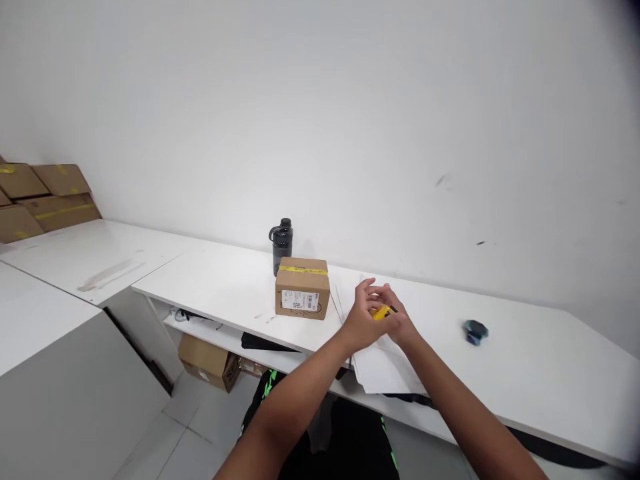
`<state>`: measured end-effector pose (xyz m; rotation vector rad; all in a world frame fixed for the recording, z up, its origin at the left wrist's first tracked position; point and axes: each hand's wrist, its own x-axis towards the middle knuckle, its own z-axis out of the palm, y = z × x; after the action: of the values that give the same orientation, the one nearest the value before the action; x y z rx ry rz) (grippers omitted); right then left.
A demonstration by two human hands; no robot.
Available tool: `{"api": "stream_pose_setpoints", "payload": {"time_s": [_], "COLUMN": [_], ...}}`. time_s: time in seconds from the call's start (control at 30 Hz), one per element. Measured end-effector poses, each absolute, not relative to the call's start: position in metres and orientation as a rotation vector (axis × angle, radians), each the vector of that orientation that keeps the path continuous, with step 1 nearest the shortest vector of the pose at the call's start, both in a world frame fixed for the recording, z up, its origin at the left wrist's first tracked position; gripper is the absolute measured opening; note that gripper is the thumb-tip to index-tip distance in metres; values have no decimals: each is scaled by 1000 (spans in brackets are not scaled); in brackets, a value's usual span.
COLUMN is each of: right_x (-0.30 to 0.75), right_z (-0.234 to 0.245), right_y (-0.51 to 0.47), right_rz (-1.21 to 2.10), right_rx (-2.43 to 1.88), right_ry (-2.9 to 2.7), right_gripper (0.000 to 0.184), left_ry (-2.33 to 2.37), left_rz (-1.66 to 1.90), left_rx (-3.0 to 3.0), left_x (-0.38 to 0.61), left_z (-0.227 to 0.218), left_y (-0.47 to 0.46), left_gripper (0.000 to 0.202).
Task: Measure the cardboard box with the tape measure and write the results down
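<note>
Over the desk, my left hand (363, 321) and my right hand (399, 321) come together around a small yellow object with dark marks (383, 312). Fingers of both hands curl about it and hide much of its shape, so its exact kind does not show. White paper sheets (383, 368) lie beneath the hands and stick out over the desk's front edge. Left of the hands stands a closed cardboard box (302, 288) with yellow tape on top and a white printed label on its front.
A black water bottle (283, 241) stands behind the box. To the right, a small dark blue object (475, 331) rests on the white desk (530, 373). Cardboard boxes (55, 197) are stacked at the far left. A shelf under the desk holds dark items; another carton (207, 360) sits below.
</note>
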<state>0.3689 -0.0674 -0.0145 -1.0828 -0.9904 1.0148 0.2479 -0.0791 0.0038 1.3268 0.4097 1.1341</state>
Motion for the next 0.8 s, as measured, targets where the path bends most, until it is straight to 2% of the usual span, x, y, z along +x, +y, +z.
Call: {"api": "stream_pose_setpoints", "payload": {"time_s": [0.1,0.2,0.3,0.43,0.5,0.63,0.8], "right_x": [342,317,300,292,292,295,296], "right_z": [13,36,49,57,63,76,88], "right_y": [-101,-127,-136,-131,-127,-123,-124], "right_rz": [1276,1372,1250,1122,1009,684,340], "right_rx": [-834,-650,-649,-863,-940,-1022,-1102], "right_ry": [-918,-870,-904,-1020,-1049,-1127,-1246], "right_gripper": [65,69,63,51,47,40,45], "left_ry": [255,208,214,374,463,577,860], "left_rz": [1182,1257,1279,1469,1627,1717,1540], "left_rx": [1467,1532,1612,1714,1776,1993,2056], "left_x": [219,200,189,179,175,165,160], "left_z": [41,67,76,70,68,68,67], "left_y": [-95,-105,-110,-102,-93,-84,-95], "left_gripper": [98,101,92,47,34,22,24]}}
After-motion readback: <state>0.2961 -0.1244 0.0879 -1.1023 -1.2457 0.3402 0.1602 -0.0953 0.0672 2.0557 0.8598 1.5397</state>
